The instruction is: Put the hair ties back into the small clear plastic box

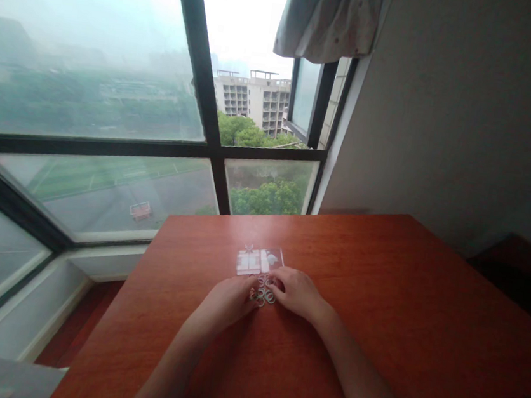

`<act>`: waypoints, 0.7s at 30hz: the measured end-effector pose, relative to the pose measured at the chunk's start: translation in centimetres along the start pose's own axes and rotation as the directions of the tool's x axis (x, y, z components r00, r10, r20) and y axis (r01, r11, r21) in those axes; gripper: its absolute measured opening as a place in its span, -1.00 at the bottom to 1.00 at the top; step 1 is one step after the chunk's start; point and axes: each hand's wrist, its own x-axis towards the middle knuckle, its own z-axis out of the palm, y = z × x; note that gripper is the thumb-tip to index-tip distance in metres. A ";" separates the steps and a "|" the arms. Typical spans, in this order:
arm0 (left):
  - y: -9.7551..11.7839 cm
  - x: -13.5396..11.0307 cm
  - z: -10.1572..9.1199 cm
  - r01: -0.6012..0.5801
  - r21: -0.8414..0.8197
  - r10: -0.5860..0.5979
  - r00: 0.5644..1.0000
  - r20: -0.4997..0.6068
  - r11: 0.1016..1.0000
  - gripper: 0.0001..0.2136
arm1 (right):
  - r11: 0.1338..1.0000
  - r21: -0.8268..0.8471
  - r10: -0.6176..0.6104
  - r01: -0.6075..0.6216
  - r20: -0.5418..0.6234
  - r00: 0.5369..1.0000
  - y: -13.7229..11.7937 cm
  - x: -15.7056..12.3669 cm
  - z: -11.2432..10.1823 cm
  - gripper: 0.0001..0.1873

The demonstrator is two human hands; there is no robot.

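Note:
Both my hands rest on a reddish wooden table (378, 301), close together. Between them lies a small heap of pale rings or loops (263, 293). My left hand (227, 302) touches the heap from the left, its fingers curled toward it. My right hand (296, 290) reaches it from the right, fingertips bent down onto the rings. Just beyond the heap lies a small clear plastic packet (258, 261) with white and pinkish contents. Whether either hand pinches a ring is hidden by the fingers.
A large window with dark frames (202, 83) fills the left and far side, beyond the table's far edge. A grey wall (447, 117) stands on the right, with a curtain (329, 14) bunched above. A dark piece of furniture (520, 273) sits at the right.

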 end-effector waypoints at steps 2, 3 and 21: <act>-0.1 0.1 0.3 0.019 0.028 -0.019 1.000 -0.016 0.999 -0.84 | 1.000 0.000 0.012 -0.012 0.000 1.000 0.2 0.0 0.0 -0.87; -0.1 0.2 0.5 0.032 0.042 -0.031 0.999 -0.024 0.999 -0.84 | 1.000 0.002 0.016 -0.016 0.000 1.000 0.3 0.0 -0.1 -0.87; -1.0 -0.3 -0.2 0.053 -0.005 -0.052 0.997 0.055 0.999 -0.83 | 0.998 0.038 0.053 -0.052 -0.010 0.999 1.2 -0.1 -0.9 -0.92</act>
